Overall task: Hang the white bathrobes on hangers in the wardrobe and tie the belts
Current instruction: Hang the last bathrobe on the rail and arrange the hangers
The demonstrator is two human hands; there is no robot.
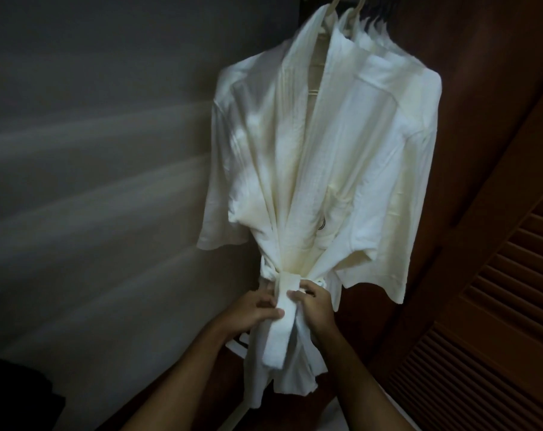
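Both hands work the belt (pixel 284 306) at the waist of a white bathrobe (pixel 307 169) hanging in the wardrobe.

The robe hangs on a pale hanger (pixel 334 3) from the rail at the top, which leaves its front facing the person and the waist within easy reach. The left hand (pixel 253 309) pinches the belt's hanging end between thumb and fingers, while the right hand (pixel 313 301) curls its fingers around the belt beside the wrap, apparently to steady it. Judging by the loose tail below, the knot looks unfinished. A second hanger (pixel 358 4) with more white cloth sits just behind; a louvred wooden door (pixel 497 306) stands open at right.
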